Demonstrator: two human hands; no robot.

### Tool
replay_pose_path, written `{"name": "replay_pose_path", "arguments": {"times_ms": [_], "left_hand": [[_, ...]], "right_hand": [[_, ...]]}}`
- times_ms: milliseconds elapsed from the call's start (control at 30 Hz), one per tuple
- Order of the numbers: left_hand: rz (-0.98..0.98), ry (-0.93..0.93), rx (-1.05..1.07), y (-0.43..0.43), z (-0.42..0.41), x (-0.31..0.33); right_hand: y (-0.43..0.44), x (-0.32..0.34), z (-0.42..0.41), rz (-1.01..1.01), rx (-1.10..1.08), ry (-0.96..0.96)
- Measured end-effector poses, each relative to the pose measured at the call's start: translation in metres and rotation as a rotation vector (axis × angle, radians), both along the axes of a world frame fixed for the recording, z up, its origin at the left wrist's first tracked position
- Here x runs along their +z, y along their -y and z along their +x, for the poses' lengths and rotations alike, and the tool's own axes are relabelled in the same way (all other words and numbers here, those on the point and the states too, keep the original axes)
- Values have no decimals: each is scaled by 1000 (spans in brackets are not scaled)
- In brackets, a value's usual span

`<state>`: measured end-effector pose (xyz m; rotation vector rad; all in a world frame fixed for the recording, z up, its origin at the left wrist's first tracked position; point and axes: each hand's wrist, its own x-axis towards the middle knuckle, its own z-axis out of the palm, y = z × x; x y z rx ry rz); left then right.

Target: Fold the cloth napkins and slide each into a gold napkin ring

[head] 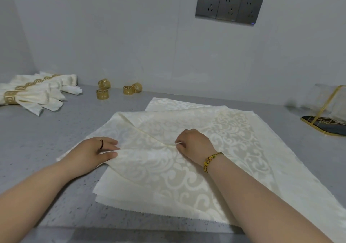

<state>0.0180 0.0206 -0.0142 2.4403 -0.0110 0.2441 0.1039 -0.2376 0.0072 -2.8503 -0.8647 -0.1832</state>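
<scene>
- napkin (168, 177) lies spread on our grey counter (37, 140)
- our left hand (101, 149) pinches its folded edge
- our right hand (194, 143), fingers curled, pinches its raised crease

Cream napkin (168, 168) half-folded; 4 gold rings (102, 94) behind.

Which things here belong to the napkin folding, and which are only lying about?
Belong: cream damask cloth napkin being folded; cream napkin stack beneath it; four loose gold metal rings; finished ringed napkins.
Lying about: grey wall sockets; gold wire rack.
</scene>
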Motion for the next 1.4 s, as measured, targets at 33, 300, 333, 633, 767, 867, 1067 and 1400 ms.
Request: {"name": "replay_pose_path", "arguments": {"times_ms": [33, 300, 333, 633, 767, 867, 1067, 1400], "left_hand": [[14, 10, 8, -1, 1, -1], [346, 111, 130, -15, 7, 4], [336, 135, 110, -9, 4, 5], [264, 121, -401, 101, -42, 23], [410, 189, -501, 139, -53, 9], [448, 209, -517, 159, -60, -5], [465, 380, -435, 185, -70, -10], [294, 456, -484, 195, -64, -20]], "right_hand": [[-1, -2, 2, 12, 4, 5], [39, 13, -18, 303, 180, 185], [50, 11, -25, 318, 213, 224], [118, -12, -94, 299, 254, 99], [135, -13, -112, 255, 246, 83], [148, -19, -123, 189, 237, 129], [165, -36, -138, 256, 244, 120], [171, -40, -147, 210, 195, 205]]}}
